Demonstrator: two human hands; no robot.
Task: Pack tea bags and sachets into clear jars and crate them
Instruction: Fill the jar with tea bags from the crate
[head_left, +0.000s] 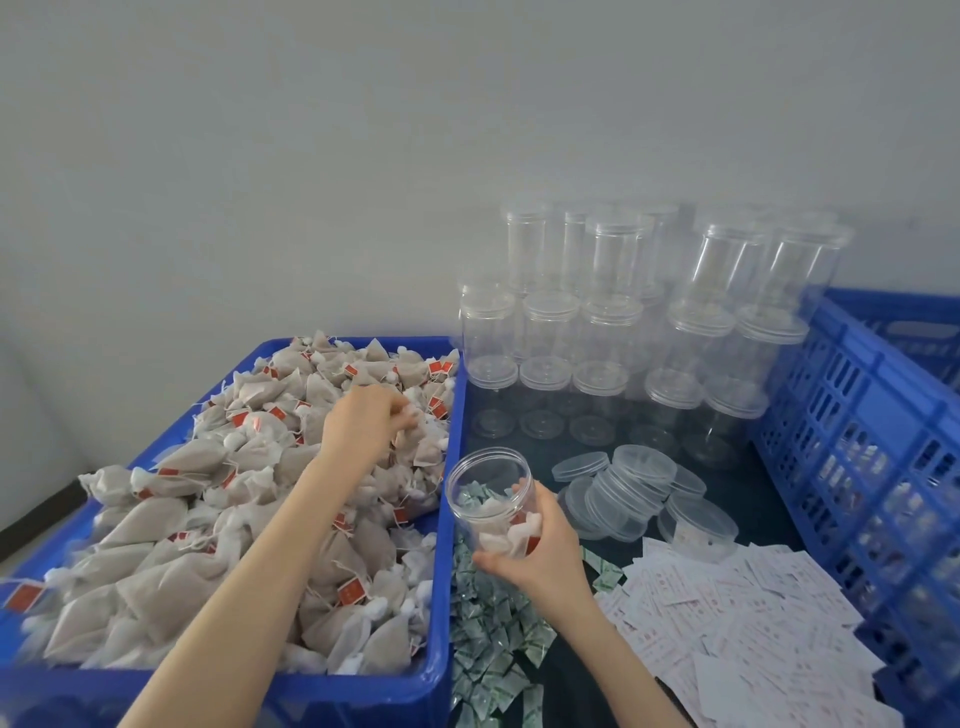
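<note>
A blue tray (441, 525) on the left is heaped with beige tea bags (208, 519) that carry red tags. My left hand (363, 421) reaches into the heap near the tray's far right, its fingers curled around a tea bag. My right hand (535, 551) grips an open clear jar (488, 499), tilted toward the tray, just right of the tray's rim. The jar holds a few tea bags and a sachet. Green-and-white sachets (488, 639) lie in a pile under the jar.
Stacked empty clear jars (613, 332) with lids stand at the back. Loose clear lids (634, 488) lie in front of them. White paper labels (737, 639) are spread at the right front. A blue slatted crate (857, 415) with filled jars stands at the far right.
</note>
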